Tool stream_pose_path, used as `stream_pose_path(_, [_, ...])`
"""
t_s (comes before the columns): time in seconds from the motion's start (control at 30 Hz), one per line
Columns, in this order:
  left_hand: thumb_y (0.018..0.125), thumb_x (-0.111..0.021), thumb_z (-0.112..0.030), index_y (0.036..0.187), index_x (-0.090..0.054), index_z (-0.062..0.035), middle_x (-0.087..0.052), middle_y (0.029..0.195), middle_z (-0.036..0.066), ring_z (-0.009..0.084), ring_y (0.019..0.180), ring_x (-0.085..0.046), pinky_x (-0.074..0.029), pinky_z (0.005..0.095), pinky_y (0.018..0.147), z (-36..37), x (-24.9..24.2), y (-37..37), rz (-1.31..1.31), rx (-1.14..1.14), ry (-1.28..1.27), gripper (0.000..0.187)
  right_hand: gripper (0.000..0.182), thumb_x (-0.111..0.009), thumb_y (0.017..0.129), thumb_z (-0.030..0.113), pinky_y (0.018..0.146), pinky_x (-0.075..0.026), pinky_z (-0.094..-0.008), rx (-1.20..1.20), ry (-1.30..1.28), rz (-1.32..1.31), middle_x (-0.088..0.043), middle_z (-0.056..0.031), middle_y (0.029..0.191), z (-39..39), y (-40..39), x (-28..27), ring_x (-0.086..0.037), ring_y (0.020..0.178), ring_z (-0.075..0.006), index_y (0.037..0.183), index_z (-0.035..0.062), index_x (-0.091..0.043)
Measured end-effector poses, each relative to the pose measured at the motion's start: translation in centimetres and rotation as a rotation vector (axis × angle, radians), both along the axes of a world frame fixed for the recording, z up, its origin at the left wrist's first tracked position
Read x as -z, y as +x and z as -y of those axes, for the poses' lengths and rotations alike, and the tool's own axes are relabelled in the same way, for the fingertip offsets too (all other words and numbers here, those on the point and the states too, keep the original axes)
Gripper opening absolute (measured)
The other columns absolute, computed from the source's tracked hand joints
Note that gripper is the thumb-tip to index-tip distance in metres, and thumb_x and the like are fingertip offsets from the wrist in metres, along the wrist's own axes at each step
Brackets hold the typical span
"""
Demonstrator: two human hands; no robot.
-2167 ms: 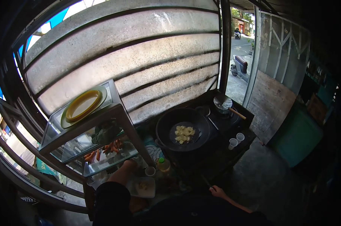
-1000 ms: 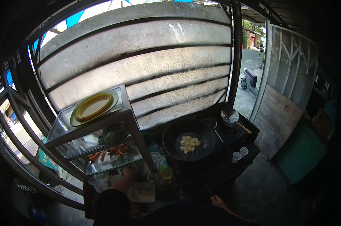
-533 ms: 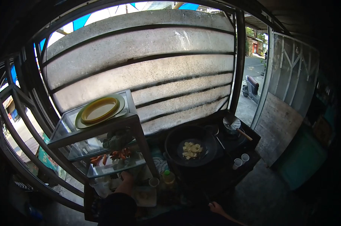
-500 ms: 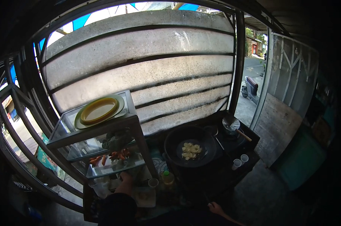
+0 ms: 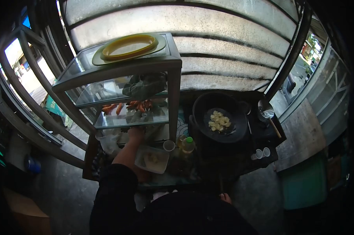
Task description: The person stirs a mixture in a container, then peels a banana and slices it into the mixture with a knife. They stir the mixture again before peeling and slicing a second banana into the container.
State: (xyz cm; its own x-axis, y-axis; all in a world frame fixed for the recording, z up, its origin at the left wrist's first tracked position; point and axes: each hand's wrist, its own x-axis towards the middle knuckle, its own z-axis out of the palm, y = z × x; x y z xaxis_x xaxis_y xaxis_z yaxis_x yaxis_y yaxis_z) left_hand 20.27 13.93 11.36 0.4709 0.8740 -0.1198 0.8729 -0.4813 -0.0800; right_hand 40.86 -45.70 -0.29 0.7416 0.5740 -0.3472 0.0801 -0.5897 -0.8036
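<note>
My left hand (image 5: pixel 136 135) reaches under the lower glass shelf of a display cabinet (image 5: pixel 174 88); its fingertips are lost in shadow, so I cannot see what they touch. Below that forearm sits a clear plastic tub (image 5: pixel 161 166) with a little pale food at its bottom. Near my body, low in view, my right hand (image 5: pixel 225 197) is closed at the end of a thin, stick-like handle (image 5: pixel 221 183), whose far end is too dark to make out. Ahead of it a black wok (image 5: pixel 200 113) holds several pale yellow pieces of food (image 5: pixel 219 121).
Reddish-orange food (image 5: pixel 139 105) lies on the cabinet shelf, and a yellow-rimmed dish (image 5: pixel 130 46) on top. A green-capped bottle (image 5: pixel 188 145) and a cup (image 5: pixel 169 145) stand beside the tub. Right of the wok are a ladle (image 5: pixel 266 109) and small white cups (image 5: pixel 259 153).
The view has tilted down and turned left, so more of the counter and the tub shows. My left hand stays under the cabinet shelf; my right hand remains low near my body.
</note>
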Motion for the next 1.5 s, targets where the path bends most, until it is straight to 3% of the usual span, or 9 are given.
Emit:
stream_pose_path(0.2, [0.088,-0.051,-0.05,0.124,-0.058,-0.0152,-0.053,0.131,0.007,0.0301,0.124,-0.046,-0.038,0.0538,0.095,1.1,0.7,-0.1,0.017,-0.122,0.079,0.05,0.03,-0.05,0.096,0.029,0.057,-0.044,-0.0304,-0.073,-0.08,-0.046,-0.057,-0.0027,0.066,-4.2,0.5,-4.7,-0.055,0.058,-0.0118,0.097,0.0017,-0.061])
stream_pose_path(0.4, [0.089,-0.049,-0.054,0.142,-0.04,-0.0164,-0.032,0.149,0.007,0.0318,0.141,-0.012,-0.024,0.054,0.106,-0.5,0.1,2.4,0.205,-0.477,-0.343,0.065,0.027,-0.049,0.097,0.027,0.052,-0.038,-0.026,-0.092,0.035,-0.065,-0.05,-0.0005,0.063,-7.0,1.8,-6.7,-0.047,0.056,-0.0081,0.097,0.0018,-0.059])
stream_pose_path(0.83, [0.088,-0.05,-0.055,0.145,-0.033,-0.0203,-0.021,0.155,0.003,0.0329,0.143,-0.009,-0.016,0.0585,0.108,-5.0,4.6,4.9,0.639,-0.976,-0.559,0.069,0.023,-0.051,0.097,0.024,0.05,-0.037,-0.0239,-0.008,-0.008,-0.117,-0.05,0.0015,0.061,-3.3,0.5,-6.8,-0.046,0.053,-0.006,0.097,0.0026,-0.059])
stream_pose_path(1.17, [0.092,-0.053,-0.039,0.118,-0.062,-0.0148,-0.056,0.129,0.011,0.0364,0.133,-0.034,-0.009,0.0582,0.109,4.8,1.2,-1.8,0.767,-0.252,-0.057,0.037,0.023,-0.05,0.097,0.025,0.047,-0.036,-0.0246,0.034,0.072,-0.183,-0.049,0.0014,0.06,-6.2,-2.3,-7.1,-0.045,0.05,-0.0065,0.097,0.0029,-0.057])
stream_pose_path(1.27, [0.096,-0.045,-0.043,0.116,-0.06,-0.0158,-0.062,0.117,0.008,0.0335,0.124,-0.045,-0.024,0.058,0.104,5.1,4.7,-4.1,0.959,-0.02,0.301,0.037,0.025,-0.051,0.097,0.025,0.05,-0.039,-0.0275,-0.043,0.113,0.059,-0.052,-0.0028,0.061,-9.0,-4.3,-8.8,-0.049,0.052,-0.0098,0.096,0.0015,-0.057])
stream_pose_path(1.33, [0.097,-0.043,-0.044,0.113,-0.059,-0.0153,-0.062,0.096,0.008,0.0268,0.094,-0.059,-0.042,0.0481,0.09,6.9,2.4,-5.0,1.578,-0.092,-0.194,0.036,0.025,-0.052,0.096,0.026,0.052,-0.041,-0.0292,-0.107,0.14,0.277,-0.053,-0.0052,0.062,-11.7,-6.2,-11.4,-0.051,0.054,-0.0117,0.094,0.0008,-0.057])
stream_pose_path(1.37, [0.097,-0.043,-0.044,0.113,-0.059,-0.0153,-0.062,0.096,0.008,0.0268,0.094,-0.059,-0.042,0.0481,0.09,7.5,0.6,-5.7,1.575,-0.094,-0.186,0.036,0.025,-0.054,0.095,0.025,0.054,-0.042,-0.03,-0.135,0.19,0.273,-0.054,-0.0071,0.063,-13.0,-7.2,-12.6,-0.053,0.056,-0.013,0.093,0.0004,-0.057])
stream_pose_path(1.43, [0.099,-0.041,-0.041,0.109,-0.058,-0.0116,-0.051,0.076,0.005,0.0171,0.061,-0.05,-0.048,0.0382,0.067,8.4,-3.0,-7.6,2.215,-0.63,-1.233,0.035,0.024,-0.057,0.093,0.024,0.056,-0.043,-0.0307,-0.169,0.244,0.262,-0.055,-0.009,0.065,-16.5,-8.9,-14.1,-0.054,0.058,-0.0143,0.092,0.0001,-0.057])
stream_pose_path(1.5, [0.099,-0.041,-0.039,0.106,-0.058,-0.0113,-0.049,0.071,0.002,0.0141,0.054,-0.046,-0.046,0.0353,0.062,8.1,-4.7,-10.6,2.23,-0.619,-1.446,0.033,0.022,-0.063,0.089,0.022,0.057,-0.043,-0.0301,-0.334,0.291,0.242,-0.056,-0.0089,0.066,-20.4,-10.7,-15.5,-0.055,0.059,-0.0153,0.092,0.0008,-0.057])
